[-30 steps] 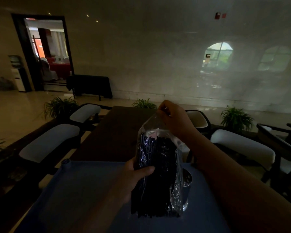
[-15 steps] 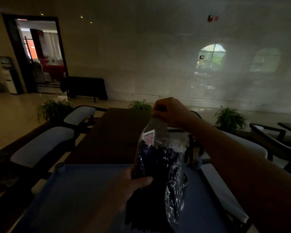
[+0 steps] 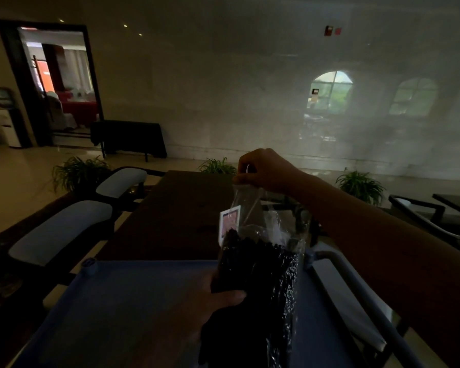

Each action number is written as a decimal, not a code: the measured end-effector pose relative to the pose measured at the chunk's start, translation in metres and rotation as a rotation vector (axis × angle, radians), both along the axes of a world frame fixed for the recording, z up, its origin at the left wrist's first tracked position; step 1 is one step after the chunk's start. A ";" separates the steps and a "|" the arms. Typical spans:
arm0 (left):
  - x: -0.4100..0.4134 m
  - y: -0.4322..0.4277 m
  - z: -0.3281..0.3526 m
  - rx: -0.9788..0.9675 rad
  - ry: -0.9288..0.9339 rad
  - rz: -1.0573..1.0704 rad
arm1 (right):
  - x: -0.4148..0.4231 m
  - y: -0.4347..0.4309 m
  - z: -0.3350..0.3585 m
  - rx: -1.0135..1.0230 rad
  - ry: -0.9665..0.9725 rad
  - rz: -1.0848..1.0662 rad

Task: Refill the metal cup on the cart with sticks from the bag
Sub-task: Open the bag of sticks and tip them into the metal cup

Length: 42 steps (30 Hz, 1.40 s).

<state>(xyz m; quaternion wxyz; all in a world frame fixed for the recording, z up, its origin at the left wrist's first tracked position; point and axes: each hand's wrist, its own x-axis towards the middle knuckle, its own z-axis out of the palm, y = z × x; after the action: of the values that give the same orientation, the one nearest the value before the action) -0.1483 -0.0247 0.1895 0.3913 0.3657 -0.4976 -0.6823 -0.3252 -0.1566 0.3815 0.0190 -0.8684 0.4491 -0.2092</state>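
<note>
A clear plastic bag [image 3: 260, 261] full of black sticks stands upright over the blue cart top [image 3: 133, 309], with a small white label near its upper left. My left hand [image 3: 218, 306] grips the bag around its lower middle, thumb across the front. My right hand [image 3: 263, 170] pinches the bag's top edge and holds it stretched upward. The metal cup is hidden behind the bag and does not show.
A dark wooden table [image 3: 181, 216] lies just beyond the cart, with padded chairs [image 3: 61, 229] on its left and right. The cart's handle bar [image 3: 356, 282] runs along the right side. Potted plants [image 3: 80, 173] stand further back.
My right hand has pulled the bag's top higher, stretching the plastic. The metal cup seen beside the bag a second ago is now hidden behind it.
</note>
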 end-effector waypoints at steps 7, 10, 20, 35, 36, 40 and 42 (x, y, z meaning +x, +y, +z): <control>0.001 -0.006 -0.005 -0.023 0.011 -0.003 | 0.000 -0.006 0.006 -0.075 0.083 -0.030; 0.002 -0.006 -0.010 -0.015 0.016 0.003 | -0.001 -0.008 0.016 -0.103 0.130 -0.049; 0.012 -0.016 -0.011 0.064 0.120 0.135 | -0.027 0.059 0.030 -0.344 -0.094 -0.054; 0.018 -0.027 0.012 0.023 0.116 0.246 | -0.073 0.146 -0.175 -0.206 -0.109 -0.305; 0.015 -0.025 0.010 0.023 0.104 0.245 | -0.073 0.149 -0.180 -0.185 -0.131 -0.299; -0.001 -0.022 0.001 0.069 0.091 0.241 | -0.072 0.150 -0.188 -0.188 -0.128 -0.237; -0.010 -0.022 -0.002 0.076 0.094 0.230 | -0.073 0.148 -0.191 -0.168 -0.136 -0.222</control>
<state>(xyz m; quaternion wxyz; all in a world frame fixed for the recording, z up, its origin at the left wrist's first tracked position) -0.1583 -0.0468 0.1871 0.4758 0.4023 -0.4073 -0.6677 -0.3979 -0.0090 0.1905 -0.0468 -0.7958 0.5211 -0.3050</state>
